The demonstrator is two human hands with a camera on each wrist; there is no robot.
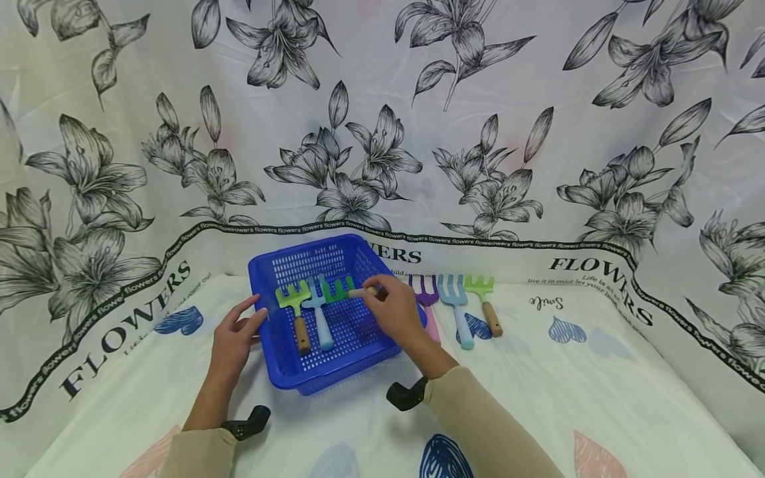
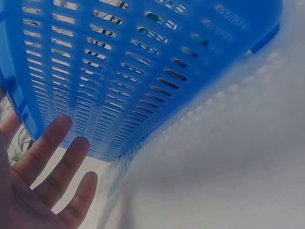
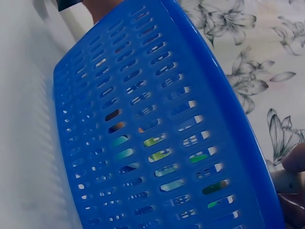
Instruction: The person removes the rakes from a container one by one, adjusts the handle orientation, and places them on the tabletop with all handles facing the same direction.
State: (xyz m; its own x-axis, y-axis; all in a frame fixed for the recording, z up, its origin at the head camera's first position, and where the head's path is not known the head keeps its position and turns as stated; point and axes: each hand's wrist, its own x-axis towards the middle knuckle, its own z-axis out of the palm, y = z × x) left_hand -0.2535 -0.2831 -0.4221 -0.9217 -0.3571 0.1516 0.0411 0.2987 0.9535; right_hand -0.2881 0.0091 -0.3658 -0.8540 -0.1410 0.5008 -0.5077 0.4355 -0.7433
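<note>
Blue plastic forms the perforated rectangular basket (image 1: 346, 370) left of centre, touched along its left side by the left hand (image 1: 236, 332) with loosely extended fingers (image 2: 44, 148), while the right hand (image 1: 391, 307) pinches a green-tined, pale-handled fork (image 1: 342, 292) over its far right part.

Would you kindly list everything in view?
Tablecloth: 1, white, underneath
Backdrop: 1, black-flowered white, behind
Basket: 1, blue, on tablecloth
Inside green fork: 1, light green, in basket
Inside blue fork: 1, light blue, beside it
Held fork: 1, green, over basket
Purple fork: 1, purple-pink, right of basket
Outside blue fork: 1, light blue, beside purple fork
Outside green fork: 1, light green, rightmost
Left hand: 1, bare, basket's left rim
Right hand: 1, bare, pinching held fork
Sleeves: 2, beige, forearms
Wrist devices: 2, black, wrists
</note>
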